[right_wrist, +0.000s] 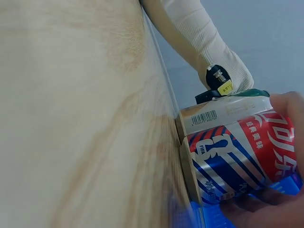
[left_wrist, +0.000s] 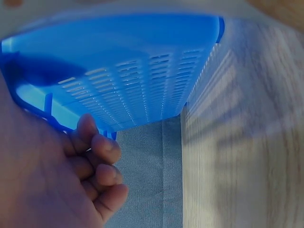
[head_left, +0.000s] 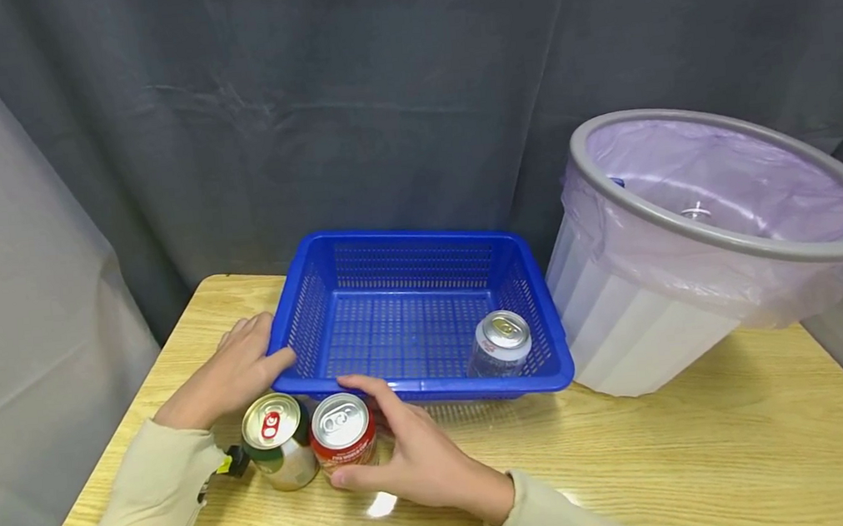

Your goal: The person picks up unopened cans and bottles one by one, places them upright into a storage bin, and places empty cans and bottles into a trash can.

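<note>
A blue plastic basket (head_left: 451, 387) with slotted walls stands on the table. At its left rim my left hand (head_left: 238, 364) grips the edge, thumb over the rim; in the left wrist view its fingers (left_wrist: 107, 148) curl beside the outer wall. My right hand (head_left: 427, 459) holds a red cola can (head_left: 342, 437) upright in front of the basket, thumb on the near side and fingers behind. The can's printed side (right_wrist: 237, 156) shows in the right wrist view. Close beside it on the left stands a green and white can (head_left: 281, 442) with a red tab.
Inside the basket, at the front right, a silver can (head_left: 502, 346) stands upright. A large white bin (head_left: 644, 310) with a grey rim and purple liner is right of the basket. Dark curtains (head_left: 379, 116) hang behind the wooden table (head_left: 694, 448).
</note>
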`<state>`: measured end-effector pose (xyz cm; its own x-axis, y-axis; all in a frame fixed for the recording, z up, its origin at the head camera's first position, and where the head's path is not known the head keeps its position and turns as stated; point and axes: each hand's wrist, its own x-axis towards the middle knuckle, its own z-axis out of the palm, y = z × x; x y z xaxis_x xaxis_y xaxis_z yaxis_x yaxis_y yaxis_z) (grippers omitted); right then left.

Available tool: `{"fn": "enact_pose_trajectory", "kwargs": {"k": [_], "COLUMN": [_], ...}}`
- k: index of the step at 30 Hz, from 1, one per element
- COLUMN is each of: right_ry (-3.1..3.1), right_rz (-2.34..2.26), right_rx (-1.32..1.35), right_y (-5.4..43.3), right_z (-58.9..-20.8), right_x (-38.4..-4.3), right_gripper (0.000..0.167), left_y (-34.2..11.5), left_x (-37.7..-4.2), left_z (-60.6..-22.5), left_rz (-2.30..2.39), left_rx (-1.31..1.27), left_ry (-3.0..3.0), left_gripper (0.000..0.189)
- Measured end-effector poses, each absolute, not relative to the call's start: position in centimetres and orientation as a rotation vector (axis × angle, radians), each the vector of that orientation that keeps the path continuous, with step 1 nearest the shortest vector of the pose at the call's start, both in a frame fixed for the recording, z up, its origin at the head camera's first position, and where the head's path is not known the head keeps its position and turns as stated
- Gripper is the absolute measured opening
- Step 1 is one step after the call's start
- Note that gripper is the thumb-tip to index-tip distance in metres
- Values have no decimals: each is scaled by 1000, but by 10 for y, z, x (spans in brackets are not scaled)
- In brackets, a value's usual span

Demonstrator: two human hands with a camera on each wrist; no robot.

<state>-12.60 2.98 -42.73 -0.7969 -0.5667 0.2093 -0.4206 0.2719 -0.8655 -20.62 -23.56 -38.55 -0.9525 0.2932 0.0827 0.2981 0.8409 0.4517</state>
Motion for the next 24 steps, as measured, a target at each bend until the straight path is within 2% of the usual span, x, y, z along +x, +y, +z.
{"fn": "enact_pose_trajectory", "kwargs": {"k": [11,24], "right_ry": [2317,2163], "right_rz": [-1658,-1824], "right_rx": [-923,-876], "right_y": [14,5], "right_z": [-433,-436], "right_x": [-133,-136], "right_gripper": [91,77], "left_y": [-237,-236], "left_x": [-206,-206], "left_z": [-386,-385], "left_rz": [-740,-754], "left_rx": [-471,-481], "left_ry": [-3013,-3004], "left_gripper": [30,27]}}
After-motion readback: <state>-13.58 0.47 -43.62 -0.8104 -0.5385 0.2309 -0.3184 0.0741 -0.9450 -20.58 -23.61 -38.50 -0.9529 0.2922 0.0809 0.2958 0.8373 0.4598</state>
